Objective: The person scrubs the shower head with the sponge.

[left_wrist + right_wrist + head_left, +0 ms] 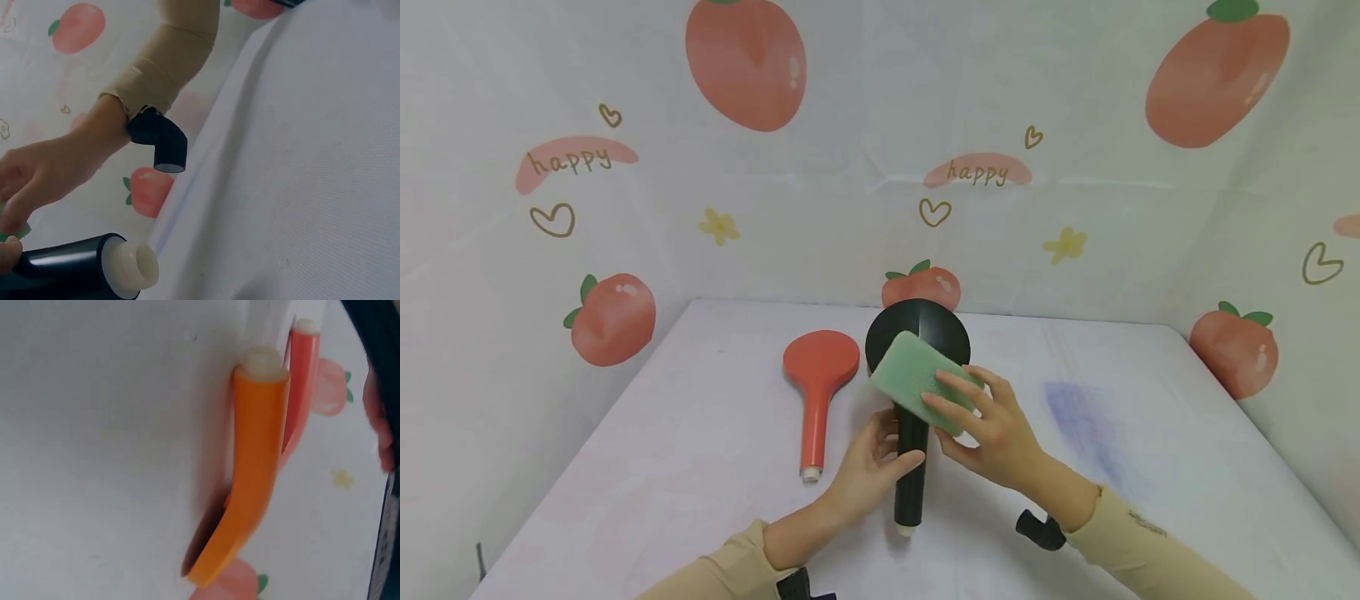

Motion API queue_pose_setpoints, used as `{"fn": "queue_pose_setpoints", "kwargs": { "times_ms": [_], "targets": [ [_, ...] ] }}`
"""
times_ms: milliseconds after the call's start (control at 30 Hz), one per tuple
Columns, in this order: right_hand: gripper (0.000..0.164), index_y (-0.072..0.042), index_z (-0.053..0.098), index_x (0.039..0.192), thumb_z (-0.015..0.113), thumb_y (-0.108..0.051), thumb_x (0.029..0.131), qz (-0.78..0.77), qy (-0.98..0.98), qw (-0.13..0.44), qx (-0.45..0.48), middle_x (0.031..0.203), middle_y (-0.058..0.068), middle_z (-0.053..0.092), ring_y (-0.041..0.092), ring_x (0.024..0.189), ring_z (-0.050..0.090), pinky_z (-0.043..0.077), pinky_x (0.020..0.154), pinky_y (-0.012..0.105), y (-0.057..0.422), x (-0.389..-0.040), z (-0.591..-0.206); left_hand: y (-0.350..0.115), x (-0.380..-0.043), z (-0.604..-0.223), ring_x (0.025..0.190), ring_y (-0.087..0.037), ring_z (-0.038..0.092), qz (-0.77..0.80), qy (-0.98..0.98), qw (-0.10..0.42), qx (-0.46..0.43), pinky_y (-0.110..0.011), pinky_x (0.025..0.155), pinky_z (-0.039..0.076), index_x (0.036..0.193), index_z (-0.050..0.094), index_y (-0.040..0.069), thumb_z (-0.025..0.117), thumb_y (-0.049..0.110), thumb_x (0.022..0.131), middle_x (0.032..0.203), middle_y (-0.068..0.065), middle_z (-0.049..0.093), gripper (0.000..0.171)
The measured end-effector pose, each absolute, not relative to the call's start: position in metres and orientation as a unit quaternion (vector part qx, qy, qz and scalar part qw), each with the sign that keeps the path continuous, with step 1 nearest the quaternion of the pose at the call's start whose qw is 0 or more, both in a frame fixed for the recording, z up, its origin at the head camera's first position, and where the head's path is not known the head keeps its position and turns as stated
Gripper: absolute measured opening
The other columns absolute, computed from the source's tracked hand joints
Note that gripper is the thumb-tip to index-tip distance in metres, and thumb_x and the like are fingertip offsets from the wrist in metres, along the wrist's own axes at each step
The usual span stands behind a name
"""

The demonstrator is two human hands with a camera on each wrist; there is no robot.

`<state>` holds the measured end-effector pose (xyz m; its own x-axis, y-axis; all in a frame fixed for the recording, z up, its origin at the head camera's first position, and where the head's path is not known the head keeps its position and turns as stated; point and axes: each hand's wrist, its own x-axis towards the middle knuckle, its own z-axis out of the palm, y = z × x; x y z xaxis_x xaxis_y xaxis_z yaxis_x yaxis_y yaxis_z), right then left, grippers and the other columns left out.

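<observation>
A black shower head (pixel 912 487) with a white threaded end is held up off the table in my left hand (pixel 868 467), whose fingers and thumb go round its handle. In my right hand (pixel 996 425) I grip a green sponge (pixel 910 371), which lies across the front of the black shower head where the handle meets the round head. The sponge covers part of that round head. In the left wrist view the handle's threaded end (pixel 139 265) points right, and a bit of the left thumb (pixel 9 255) shows on the handle.
A red shower head (pixel 820 375) lies on the white table (pixel 700 467), left of the black one. The right wrist view also shows an orange shower head (pixel 255 437) near the red one; I cannot make it out in the head view. A fruit-printed cloth (pixel 850 208) hangs behind.
</observation>
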<state>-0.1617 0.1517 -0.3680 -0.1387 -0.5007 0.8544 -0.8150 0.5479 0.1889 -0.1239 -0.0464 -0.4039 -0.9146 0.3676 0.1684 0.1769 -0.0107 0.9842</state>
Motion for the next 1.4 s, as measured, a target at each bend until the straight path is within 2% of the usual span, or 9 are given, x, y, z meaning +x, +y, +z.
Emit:
{"fn": "queue_pose_setpoints", "kwargs": {
  "times_ms": [167, 367, 500, 700, 833, 1000, 1067, 1300, 1400],
  "targets": [
    [0.03, -0.005, 0.066, 0.106, 0.051, -0.026, 0.091, 0.234, -0.746, 0.485, 0.392, 0.114, 0.022, 0.059, 0.044, 0.101, 0.049, 0.039, 0.088, 0.051, 0.167, -0.174, -0.369, -0.049, -0.125, -0.401, 0.117, -0.023, 0.051, 0.72, 0.668, 0.112, 0.155, -0.021, 0.096, 0.047, 0.141, 0.027, 0.0, 0.063, 0.015, 0.089, 0.135, -0.019, 0.047, 0.065],
    [0.035, 0.001, 0.062, 0.11, 0.052, -0.027, 0.091, 0.293, -0.757, 0.473, 0.343, 0.118, 0.028, 0.052, 0.043, 0.106, 0.046, 0.037, 0.091, 0.044, 0.174, -0.179, -0.372, -0.05, -0.124, -0.397, 0.114, -0.016, 0.052, 0.752, 0.627, 0.16, 0.127, -0.029, 0.1, 0.047, 0.143, 0.025, 0.001, 0.06, 0.016, 0.091, 0.141, -0.02, 0.043, 0.064],
    [0.035, 0.001, 0.061, 0.11, 0.053, -0.028, 0.092, 0.29, -0.753, 0.472, 0.355, 0.119, 0.029, 0.05, 0.042, 0.107, 0.045, 0.038, 0.092, 0.04, 0.169, -0.177, -0.377, -0.049, -0.124, -0.394, 0.112, -0.011, 0.053, 0.768, 0.6, 0.176, 0.136, -0.028, 0.099, 0.048, 0.144, 0.022, -0.003, 0.057, 0.017, 0.092, 0.144, -0.023, 0.039, 0.066],
    [0.029, -0.003, 0.063, 0.106, 0.055, -0.027, 0.091, 0.254, -0.732, 0.477, 0.414, 0.115, 0.026, 0.052, 0.042, 0.106, 0.046, 0.038, 0.096, 0.038, 0.16, -0.17, -0.386, -0.051, -0.125, -0.393, 0.108, -0.004, 0.057, 0.779, 0.582, 0.186, 0.14, -0.022, 0.093, 0.049, 0.145, 0.021, -0.002, 0.054, 0.015, 0.094, 0.143, -0.022, 0.04, 0.063],
    [0.026, -0.005, 0.063, 0.102, 0.055, -0.026, 0.091, 0.245, -0.723, 0.484, 0.427, 0.112, 0.025, 0.052, 0.042, 0.105, 0.047, 0.039, 0.097, 0.036, 0.159, -0.169, -0.388, -0.052, -0.124, -0.392, 0.109, -0.005, 0.06, 0.783, 0.573, 0.198, 0.14, -0.021, 0.091, 0.05, 0.145, 0.021, 0.0, 0.053, 0.015, 0.094, 0.14, -0.017, 0.046, 0.062],
    [0.025, -0.003, 0.062, 0.101, 0.055, -0.025, 0.091, 0.255, -0.728, 0.485, 0.412, 0.112, 0.027, 0.051, 0.043, 0.106, 0.046, 0.037, 0.1, 0.031, 0.163, -0.174, -0.384, -0.052, -0.124, -0.392, 0.105, -0.004, 0.06, 0.787, 0.561, 0.209, 0.148, -0.021, 0.089, 0.05, 0.142, 0.025, -0.003, 0.053, 0.014, 0.094, 0.125, -0.001, 0.059, 0.058],
    [0.026, -0.002, 0.061, 0.101, 0.055, -0.025, 0.09, 0.266, -0.733, 0.484, 0.397, 0.112, 0.029, 0.05, 0.043, 0.106, 0.046, 0.038, 0.099, 0.03, 0.166, -0.177, -0.382, -0.052, -0.124, -0.392, 0.104, -0.003, 0.06, 0.787, 0.56, 0.213, 0.15, -0.021, 0.089, 0.051, 0.141, 0.026, -0.003, 0.054, 0.015, 0.094, 0.122, 0.003, 0.06, 0.058],
    [0.038, 0.002, 0.058, 0.107, 0.053, -0.033, 0.092, 0.341, -0.76, 0.455, 0.314, 0.118, 0.028, 0.048, 0.041, 0.108, 0.045, 0.041, 0.087, 0.03, 0.171, -0.182, -0.377, -0.052, -0.126, -0.397, 0.105, -0.006, 0.059, 0.78, 0.562, 0.23, 0.154, -0.021, 0.09, 0.05, 0.141, 0.029, -0.001, 0.055, 0.017, 0.094, 0.123, 0.0, 0.06, 0.057],
    [0.037, 0.004, 0.057, 0.109, 0.054, -0.029, 0.09, 0.357, -0.761, 0.447, 0.306, 0.119, 0.03, 0.047, 0.042, 0.109, 0.045, 0.041, 0.084, 0.028, 0.172, -0.183, -0.378, -0.051, -0.126, -0.398, 0.106, -0.007, 0.059, 0.78, 0.559, 0.236, 0.153, -0.022, 0.09, 0.05, 0.14, 0.03, 0.001, 0.055, 0.017, 0.094, 0.123, 0.002, 0.06, 0.055]
  ]
}}
